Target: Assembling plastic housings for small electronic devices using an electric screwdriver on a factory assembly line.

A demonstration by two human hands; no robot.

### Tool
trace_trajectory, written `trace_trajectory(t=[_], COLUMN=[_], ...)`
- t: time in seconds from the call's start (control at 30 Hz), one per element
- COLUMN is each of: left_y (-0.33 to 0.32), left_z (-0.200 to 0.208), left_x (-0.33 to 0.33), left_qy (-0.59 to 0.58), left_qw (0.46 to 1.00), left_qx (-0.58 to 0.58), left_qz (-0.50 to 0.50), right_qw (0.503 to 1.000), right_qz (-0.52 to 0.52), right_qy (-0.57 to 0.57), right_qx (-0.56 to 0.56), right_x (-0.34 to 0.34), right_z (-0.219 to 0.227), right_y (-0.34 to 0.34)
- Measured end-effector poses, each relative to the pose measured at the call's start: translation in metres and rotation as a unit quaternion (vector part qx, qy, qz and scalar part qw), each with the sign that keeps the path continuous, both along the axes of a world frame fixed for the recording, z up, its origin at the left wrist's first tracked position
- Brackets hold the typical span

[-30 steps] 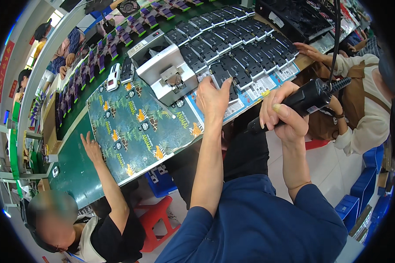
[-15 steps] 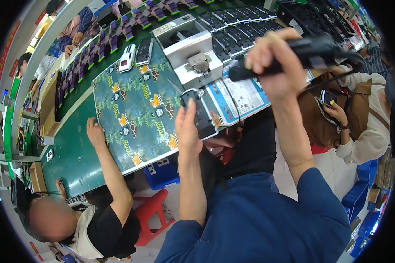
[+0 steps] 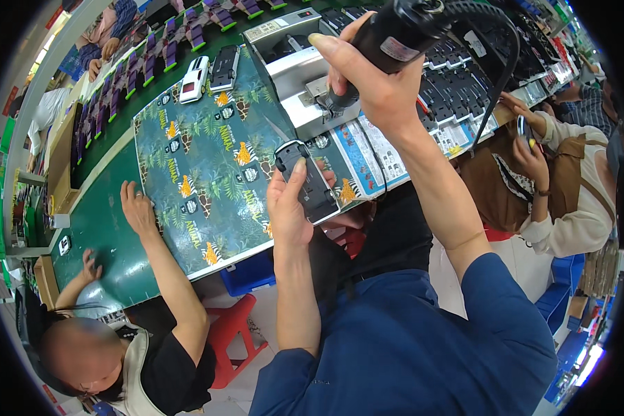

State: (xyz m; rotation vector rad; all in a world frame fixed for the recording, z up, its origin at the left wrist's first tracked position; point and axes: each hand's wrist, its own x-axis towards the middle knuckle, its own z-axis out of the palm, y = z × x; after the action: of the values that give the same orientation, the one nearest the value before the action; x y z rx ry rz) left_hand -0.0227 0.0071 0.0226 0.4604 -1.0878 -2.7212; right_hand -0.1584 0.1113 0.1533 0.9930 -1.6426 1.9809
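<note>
My left hand (image 3: 289,211) grips a toy car (image 3: 315,188), its black underside facing up, with my thumb lying across it. The car is above the front edge of the patterned mat (image 3: 211,159). In my right hand (image 3: 388,97) is a black electric screwdriver (image 3: 394,38) with a cable. The screwdriver's lower end is at the front of a silver screw feeder (image 3: 299,76); my hand partly hides that spot, so whether its tip touches cannot be told.
A white toy car (image 3: 194,80) and a black-bottomed one (image 3: 224,68) lie on the mat's far side. Black car bases (image 3: 457,90) fill the right. Purple-and-green pieces (image 3: 177,41) line the back. Co-workers sit left and right; one's hand (image 3: 139,206) rests at the mat's left edge.
My right hand has brought the screwdriver left to the screw feeder, turning it steeper. The toy car in my left hand has shifted slightly and shows more fully. The left co-worker's far hand has lifted.
</note>
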Motion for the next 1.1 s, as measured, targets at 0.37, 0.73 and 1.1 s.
trace_trajectory(t=[0.37,0.73,1.1], left_y=[0.010,0.014,0.012], left_z=[-0.002,0.005,0.002], left_x=[0.001,0.002,0.001], left_qy=[0.010,0.020,0.005], left_qw=[0.997,0.998,0.997], left_qx=[-0.076,-0.065,-0.070], left_qz=[-0.015,0.002,-0.029], right_qw=[0.961,0.971,0.975], right_qz=[0.172,0.157,0.176], right_qy=[-0.151,-0.140,-0.118], right_qx=[-0.152,-0.114,-0.069], right_x=[0.043,0.059,0.057], right_z=[0.003,-0.019,-0.019], right_y=[0.021,-0.002,0.006])
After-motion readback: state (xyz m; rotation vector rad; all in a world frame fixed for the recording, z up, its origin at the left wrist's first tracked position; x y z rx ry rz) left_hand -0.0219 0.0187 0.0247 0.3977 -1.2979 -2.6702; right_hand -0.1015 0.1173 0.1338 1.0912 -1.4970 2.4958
